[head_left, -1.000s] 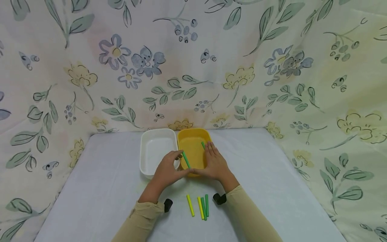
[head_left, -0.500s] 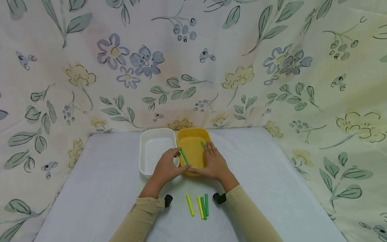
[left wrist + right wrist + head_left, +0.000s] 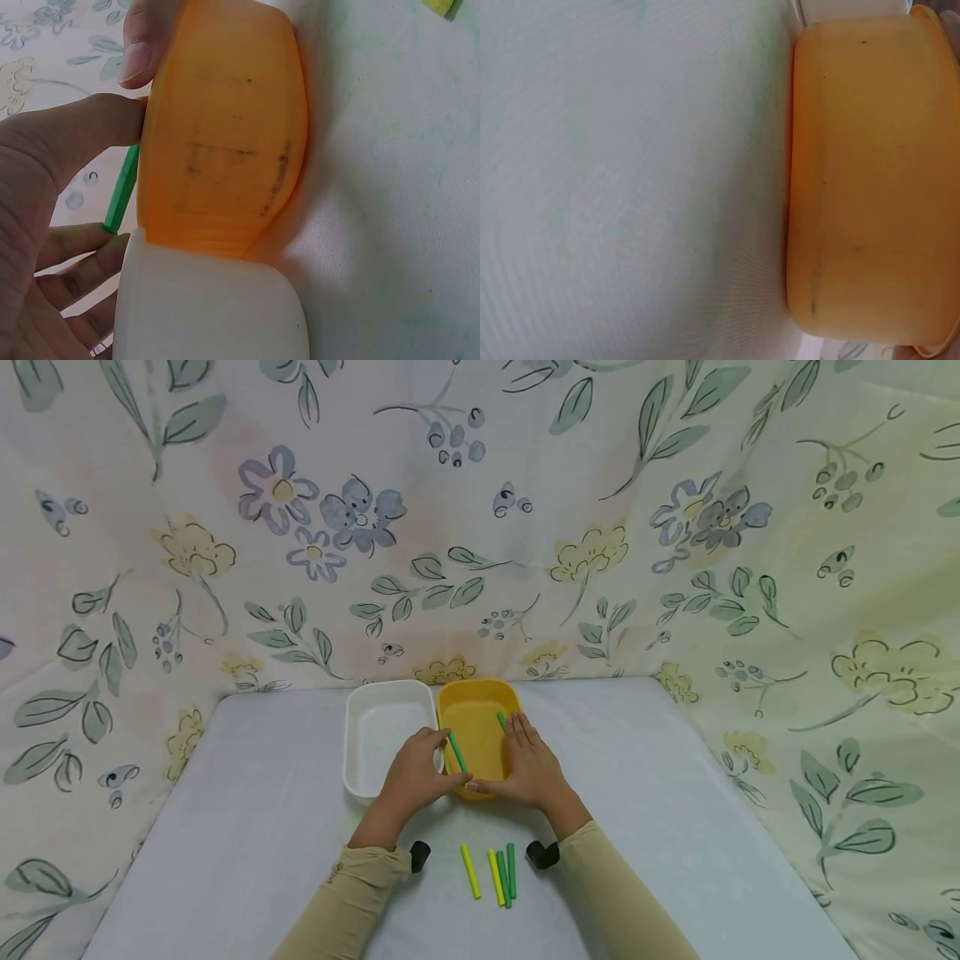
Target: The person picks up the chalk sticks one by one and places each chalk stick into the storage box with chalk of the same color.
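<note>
A green stick (image 3: 457, 752) spans from the thumb to the fingertips of my left hand (image 3: 414, 775), which holds it along the near-left rim of the yellow tub (image 3: 491, 687). In the left wrist view the green stick (image 3: 122, 189) reaches from beside the thumb down to the curled fingers. My right hand (image 3: 534, 768) rests at the tub's right side, fingers straight and together, thumb stretched to the near rim. Another green stick (image 3: 501, 717) pokes out at its fingertips, the remainder hidden beneath the hand. The two thumbs nearly meet at the near rim.
A white tub (image 3: 392, 687) stands against the yellow one on the left. Nearer me lie two yellow sticks (image 3: 470, 871) and two green sticks (image 3: 512, 870) on the white cloth (image 3: 247, 827). Black wrist cameras (image 3: 420, 857) sit at both cuffs. A floral curtain (image 3: 450, 610) hangs behind.
My left hand has shifted slightly up and away from me with its green stick. The right hand holds nearly the same place; the sticks on the cloth lie as before.
</note>
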A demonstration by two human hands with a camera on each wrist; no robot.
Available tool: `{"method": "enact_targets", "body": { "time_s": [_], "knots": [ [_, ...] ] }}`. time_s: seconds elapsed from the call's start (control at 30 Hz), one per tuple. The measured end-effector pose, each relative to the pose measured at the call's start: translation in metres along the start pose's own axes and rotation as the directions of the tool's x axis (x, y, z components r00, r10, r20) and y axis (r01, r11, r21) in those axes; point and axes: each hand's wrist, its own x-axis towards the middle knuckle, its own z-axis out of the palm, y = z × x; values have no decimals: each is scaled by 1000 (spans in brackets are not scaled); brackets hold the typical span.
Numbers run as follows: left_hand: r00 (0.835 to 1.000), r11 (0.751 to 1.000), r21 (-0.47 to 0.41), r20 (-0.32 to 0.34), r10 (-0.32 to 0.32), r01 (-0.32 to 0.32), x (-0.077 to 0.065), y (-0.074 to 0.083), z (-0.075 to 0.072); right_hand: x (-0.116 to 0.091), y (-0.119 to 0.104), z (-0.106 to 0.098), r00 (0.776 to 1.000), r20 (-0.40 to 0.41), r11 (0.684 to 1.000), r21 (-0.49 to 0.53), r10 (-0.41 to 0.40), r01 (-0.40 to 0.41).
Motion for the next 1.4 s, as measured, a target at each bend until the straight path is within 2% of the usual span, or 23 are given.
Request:
{"method": "enact_targets", "body": {
  "time_s": [0.37,0.53,0.7,1.0,1.13,1.3,1.4],
  "knots": [
    [1000,999,49,12,-3,3,0,7,-1,-1,1,1,1000,9,1000,-4,12,-12],
    [1000,999,34,14,-4,4,-2,6,-1,-1,-1,-1,999,31,1000,-15,21,-20],
    [1000,1000,-16,2,-2,2,-8,3,-2,-1,-2,-2,999,31,1000,-2,28,-28],
    [997,996,-72,-52,48,-51,-29,9,-9,0,-1,-1,999,24,1000,3,28,-28],
    [991,990,-96,-97,95,-104,-42,14,-12,0,0,0,1000,12,1000,2,21,-21],
    [979,981,-111,-147,142,-159,-61,19,-5,0,-1,0,1000,20,1000,2,19,-19],
    [981,977,-147,-137,138,-158,-74,20,2,0,-1,0,1000,23,1000,0,18,-18]
  ]
}}
